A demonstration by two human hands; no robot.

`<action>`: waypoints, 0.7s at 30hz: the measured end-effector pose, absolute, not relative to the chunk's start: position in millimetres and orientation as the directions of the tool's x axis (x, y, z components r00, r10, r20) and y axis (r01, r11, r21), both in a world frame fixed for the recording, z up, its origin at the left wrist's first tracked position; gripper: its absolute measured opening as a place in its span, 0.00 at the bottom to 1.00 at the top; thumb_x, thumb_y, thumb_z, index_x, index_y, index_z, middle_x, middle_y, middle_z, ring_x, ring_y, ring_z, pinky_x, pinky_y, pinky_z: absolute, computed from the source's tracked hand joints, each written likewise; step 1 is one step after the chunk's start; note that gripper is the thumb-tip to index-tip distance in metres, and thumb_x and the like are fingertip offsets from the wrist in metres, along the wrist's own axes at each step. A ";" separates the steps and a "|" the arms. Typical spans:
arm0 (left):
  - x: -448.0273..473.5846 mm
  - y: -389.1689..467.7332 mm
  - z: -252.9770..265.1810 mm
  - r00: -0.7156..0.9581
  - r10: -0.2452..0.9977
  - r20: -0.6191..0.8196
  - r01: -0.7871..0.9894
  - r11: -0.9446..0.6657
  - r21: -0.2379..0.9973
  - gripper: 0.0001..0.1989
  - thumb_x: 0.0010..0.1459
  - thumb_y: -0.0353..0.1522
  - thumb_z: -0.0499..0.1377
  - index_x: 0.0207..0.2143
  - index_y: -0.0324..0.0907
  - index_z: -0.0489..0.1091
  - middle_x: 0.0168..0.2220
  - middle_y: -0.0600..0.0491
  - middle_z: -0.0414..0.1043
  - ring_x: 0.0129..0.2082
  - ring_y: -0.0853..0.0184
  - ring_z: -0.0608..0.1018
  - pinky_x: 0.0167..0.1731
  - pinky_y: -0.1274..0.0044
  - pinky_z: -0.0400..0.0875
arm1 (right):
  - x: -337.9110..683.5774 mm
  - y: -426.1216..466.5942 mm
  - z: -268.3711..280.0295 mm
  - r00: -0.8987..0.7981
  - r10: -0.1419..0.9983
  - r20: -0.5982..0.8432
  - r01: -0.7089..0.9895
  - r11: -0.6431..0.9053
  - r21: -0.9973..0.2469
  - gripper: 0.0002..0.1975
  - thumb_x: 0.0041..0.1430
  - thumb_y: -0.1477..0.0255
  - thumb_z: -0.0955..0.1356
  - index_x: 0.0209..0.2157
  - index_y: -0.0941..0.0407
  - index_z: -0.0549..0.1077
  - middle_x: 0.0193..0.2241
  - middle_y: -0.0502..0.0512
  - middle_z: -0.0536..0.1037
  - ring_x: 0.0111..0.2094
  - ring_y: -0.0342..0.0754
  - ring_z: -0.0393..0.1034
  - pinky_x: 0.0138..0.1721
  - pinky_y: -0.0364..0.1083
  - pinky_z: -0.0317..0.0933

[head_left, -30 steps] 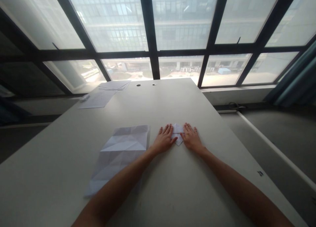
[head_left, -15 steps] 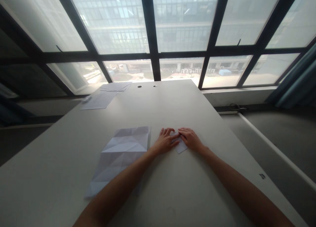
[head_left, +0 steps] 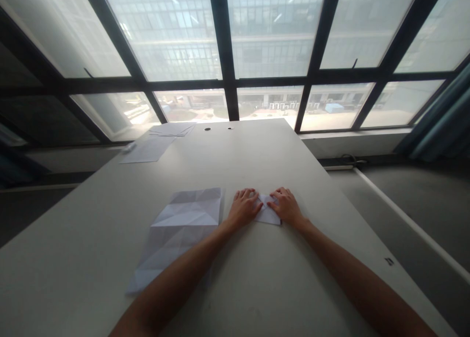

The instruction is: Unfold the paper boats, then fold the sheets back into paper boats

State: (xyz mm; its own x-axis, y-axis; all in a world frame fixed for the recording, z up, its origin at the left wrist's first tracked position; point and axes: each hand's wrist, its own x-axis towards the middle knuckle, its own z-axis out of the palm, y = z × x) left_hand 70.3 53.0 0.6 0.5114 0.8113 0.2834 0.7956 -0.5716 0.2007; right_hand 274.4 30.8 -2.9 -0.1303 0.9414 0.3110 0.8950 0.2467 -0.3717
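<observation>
A small folded piece of white paper (head_left: 269, 217) lies on the white table (head_left: 271, 288) between my hands. My left hand (head_left: 244, 207) grips its left side, with the thumb on top and the other fingers bent at the far edge. On the right side, my right hand (head_left: 288, 206) holds the paper the same way, thumb pointing inward. The far part of the paper is partly hidden by my fingers. To the left lies a large creased sheet of paper (head_left: 185, 212), partly covered by my left forearm.
Flat papers (head_left: 149, 149) lie at the table's far left, with a small pale object (head_left: 128, 147) at their edge. Two round holes show near the far edge. A dark mark (head_left: 389, 261) is on the table's right side. Windows rise behind the table.
The small paper has turned, so its near edge now runs nearly level. My hands have moved apart, from overlapping near its middle to its two sides. The large sheet is unmoved.
</observation>
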 end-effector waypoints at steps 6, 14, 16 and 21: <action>71.7 50.8 -4.9 0.573 0.804 0.162 0.786 -0.594 0.172 0.40 0.62 0.55 0.49 0.67 0.40 0.53 0.68 0.42 0.52 0.68 0.51 0.51 0.65 0.53 0.41 | 273.9 31.2 -4.6 -0.097 0.955 0.281 0.861 0.222 -0.457 0.11 0.59 0.65 0.70 0.41 0.56 0.77 0.39 0.57 0.75 0.43 0.50 0.69 0.47 0.45 0.59; 68.9 54.8 -8.5 0.652 0.741 0.162 0.715 -0.671 0.194 0.37 0.61 0.55 0.50 0.67 0.48 0.53 0.69 0.45 0.49 0.69 0.49 0.47 0.63 0.48 0.39 | 271.2 30.2 -2.7 -0.032 0.977 0.211 0.793 0.153 -0.589 0.14 0.56 0.63 0.71 0.43 0.53 0.77 0.34 0.54 0.80 0.35 0.51 0.74 0.40 0.47 0.63; 68.8 54.1 -7.9 0.682 0.708 0.184 0.682 -0.706 0.191 0.33 0.63 0.52 0.50 0.67 0.50 0.54 0.69 0.46 0.50 0.69 0.50 0.48 0.63 0.49 0.40 | 273.8 31.5 -1.5 -0.045 0.982 0.186 0.759 0.155 -0.633 0.16 0.54 0.64 0.72 0.45 0.51 0.77 0.32 0.52 0.81 0.33 0.49 0.74 0.38 0.46 0.64; 70.1 52.3 -7.6 0.688 0.694 0.211 0.666 -0.720 0.197 0.29 0.67 0.48 0.47 0.67 0.52 0.52 0.69 0.47 0.51 0.70 0.53 0.48 0.64 0.51 0.42 | 278.7 33.8 -2.4 -0.149 0.973 0.173 0.533 0.227 -0.815 0.22 0.49 0.69 0.72 0.48 0.54 0.76 0.24 0.47 0.76 0.25 0.44 0.68 0.29 0.42 0.60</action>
State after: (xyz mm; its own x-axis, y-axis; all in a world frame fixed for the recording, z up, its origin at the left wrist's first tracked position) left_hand 70.1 52.3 -7.6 0.6878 0.6945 0.2114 0.6661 -0.7195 0.1966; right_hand 278.7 33.8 -2.4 -0.1493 0.9735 0.1734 0.5335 0.2270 -0.8148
